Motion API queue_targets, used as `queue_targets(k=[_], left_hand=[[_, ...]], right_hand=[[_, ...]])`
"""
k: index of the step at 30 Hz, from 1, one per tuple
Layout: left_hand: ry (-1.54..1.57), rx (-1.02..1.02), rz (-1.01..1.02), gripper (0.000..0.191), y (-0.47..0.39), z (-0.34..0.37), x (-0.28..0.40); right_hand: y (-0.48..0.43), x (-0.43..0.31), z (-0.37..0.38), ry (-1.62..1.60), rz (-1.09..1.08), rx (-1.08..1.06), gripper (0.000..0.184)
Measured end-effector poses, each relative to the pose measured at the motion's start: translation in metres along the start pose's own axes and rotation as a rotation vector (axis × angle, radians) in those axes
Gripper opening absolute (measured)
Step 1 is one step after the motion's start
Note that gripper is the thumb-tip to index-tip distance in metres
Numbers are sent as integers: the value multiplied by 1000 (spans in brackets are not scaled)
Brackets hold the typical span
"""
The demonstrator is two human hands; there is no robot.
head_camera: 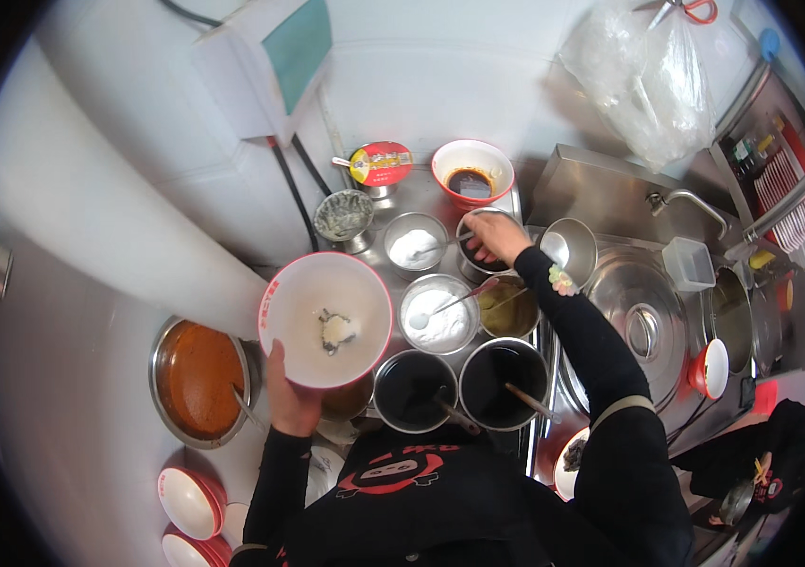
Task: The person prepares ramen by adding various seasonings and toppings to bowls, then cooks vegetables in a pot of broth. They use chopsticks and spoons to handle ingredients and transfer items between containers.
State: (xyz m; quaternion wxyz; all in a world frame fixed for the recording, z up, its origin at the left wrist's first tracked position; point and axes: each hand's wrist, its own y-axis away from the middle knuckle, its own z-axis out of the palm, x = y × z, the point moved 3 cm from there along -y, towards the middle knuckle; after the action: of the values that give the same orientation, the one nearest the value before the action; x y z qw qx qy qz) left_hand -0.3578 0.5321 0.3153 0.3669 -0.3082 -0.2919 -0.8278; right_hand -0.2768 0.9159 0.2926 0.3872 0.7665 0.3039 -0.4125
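My left hand grips a large white bowl with a red rim, tilted towards me. A small heap of pale and dark seasoning lies at its bottom. Over a metal pot of dark contents, my right hand has its fingers closed at the handle end of a metal spoon. The spoon's other end rests in a steel bowl of white powder. Just nearer to me stands another steel bowl of white powder with a spoon in it.
Two pots of dark liquid with ladles stand before my apron. An orange-red sauce pot is at left, above stacked bowls. A lidded steel pot and a faucet are at right. A co-worker stands lower right.
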Motion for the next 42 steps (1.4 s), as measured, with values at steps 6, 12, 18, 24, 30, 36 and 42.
queue_targets(k=[6, 12, 18, 24, 30, 36, 42], left_hand=[[-23, 39, -20, 55, -2, 7, -3], [-39, 65, -46, 54, -4, 21, -6], [-122, 84, -48, 54, -10, 33, -11], [-102, 30, -85, 55, -15, 51, -16], [-99, -2, -100, 57, -19, 61, -23], [-88, -2, -122, 56, -21, 60, -28], [-39, -102, -127, 54, -24, 69, -38]], right_hand=[[-22, 20, -43, 838, -266, 12, 45], [-29, 46, -1, 1061, -300, 28, 56], [-47, 50, -35, 629, -325, 30, 29], [-47, 57, -54, 124, -103, -91, 26], [-41, 56, -55, 214, -176, -47, 21], [-25, 41, -66, -35, -177, -60, 24], [36, -28, -73, -343, -328, -164, 24]])
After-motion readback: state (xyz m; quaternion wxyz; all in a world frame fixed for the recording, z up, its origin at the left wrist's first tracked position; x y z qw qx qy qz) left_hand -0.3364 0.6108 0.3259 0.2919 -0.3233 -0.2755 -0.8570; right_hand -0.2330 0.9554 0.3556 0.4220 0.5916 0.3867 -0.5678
